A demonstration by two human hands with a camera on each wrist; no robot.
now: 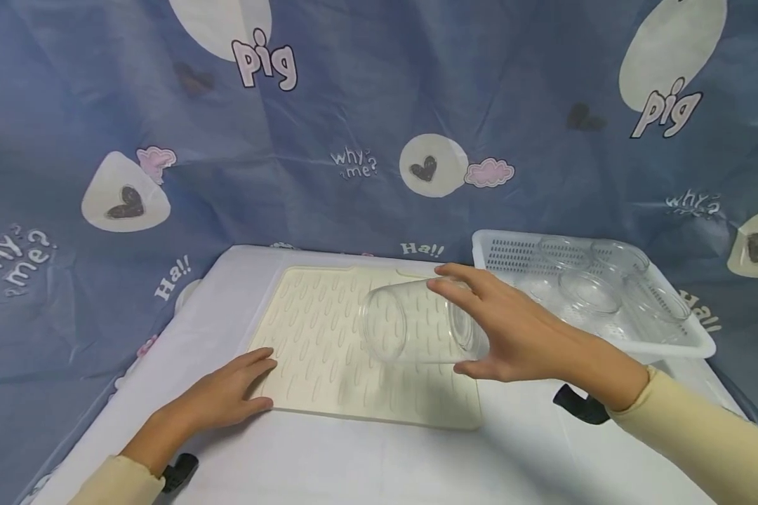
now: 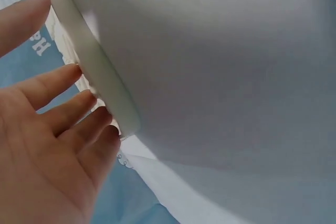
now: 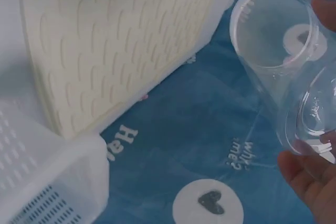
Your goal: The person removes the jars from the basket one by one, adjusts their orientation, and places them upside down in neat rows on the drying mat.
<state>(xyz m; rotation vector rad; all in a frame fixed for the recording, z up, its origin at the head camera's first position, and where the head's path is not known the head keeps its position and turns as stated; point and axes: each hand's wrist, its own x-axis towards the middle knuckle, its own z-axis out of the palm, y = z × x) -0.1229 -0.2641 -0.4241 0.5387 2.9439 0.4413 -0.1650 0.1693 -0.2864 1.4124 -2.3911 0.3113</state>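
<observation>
while my right hand grips the glass sideways above the mat, i'd squeeze gently and evenly (my left hand, fingers loosely extended, touches the mat's edge).

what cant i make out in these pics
Head view: the exact number of clear cups in the white basket; their see-through walls overlap.
Right wrist view: most of the right hand, cut off by the right edge.
Right wrist view: whether the faint mark on the held cup is lettering; too small.
Left wrist view: most of the top of the mat, hidden by its edge and the left hand.
</observation>
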